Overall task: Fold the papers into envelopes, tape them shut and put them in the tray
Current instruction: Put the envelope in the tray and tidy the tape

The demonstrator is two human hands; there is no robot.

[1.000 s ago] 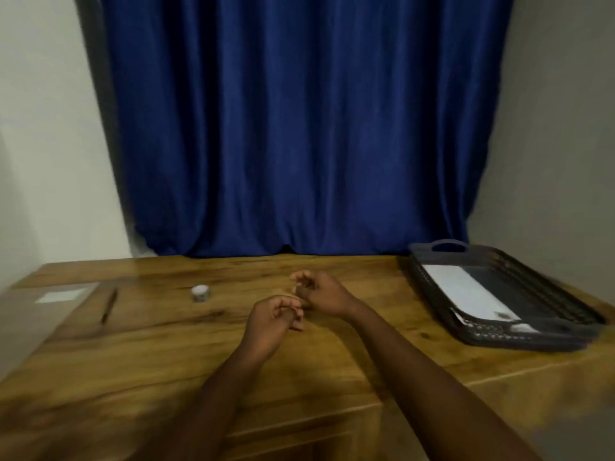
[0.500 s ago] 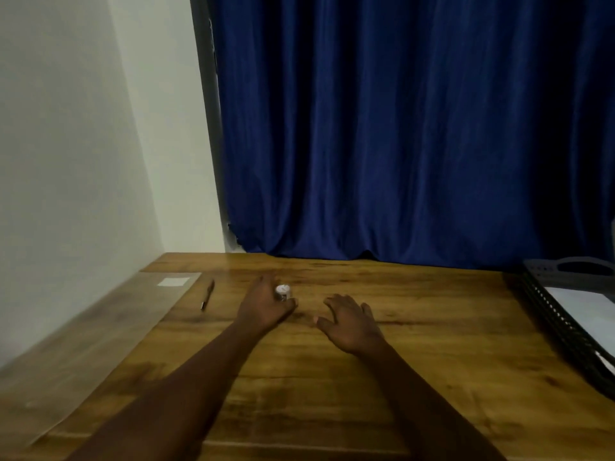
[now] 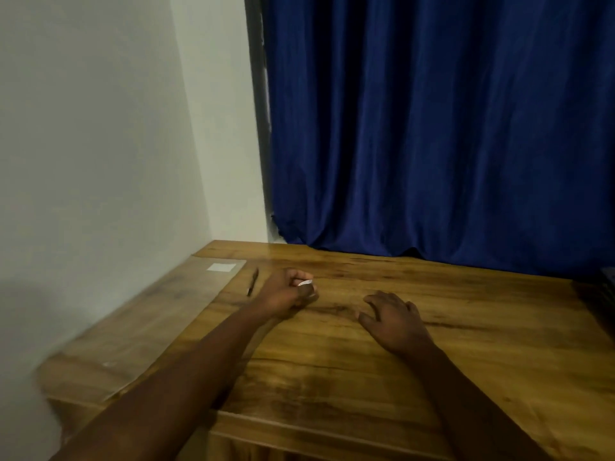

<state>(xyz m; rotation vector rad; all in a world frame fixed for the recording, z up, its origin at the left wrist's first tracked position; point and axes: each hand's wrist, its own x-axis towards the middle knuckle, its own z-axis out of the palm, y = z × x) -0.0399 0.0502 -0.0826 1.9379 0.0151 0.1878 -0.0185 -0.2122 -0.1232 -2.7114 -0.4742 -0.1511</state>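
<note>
My left hand (image 3: 288,292) is closed around the small white tape roll (image 3: 305,283), of which only a sliver shows between the fingers. My right hand (image 3: 394,319) rests palm down on the wooden table (image 3: 466,327), fingers spread, a short way to the right of the left hand and holding nothing. The dark tray (image 3: 607,294) shows only as a sliver at the right edge of the frame. No loose sheet of paper lies between my hands.
A dark pen (image 3: 253,281) lies just left of my left hand. A clear sheet (image 3: 149,324) with a small white label (image 3: 221,267) covers the table's left strip along the white wall. A blue curtain (image 3: 432,128) hangs behind the table.
My view has swung left, so the tray has slid almost out of frame. My left hand reached the tape roll and closed around it. My right hand has lowered flat onto the table.
</note>
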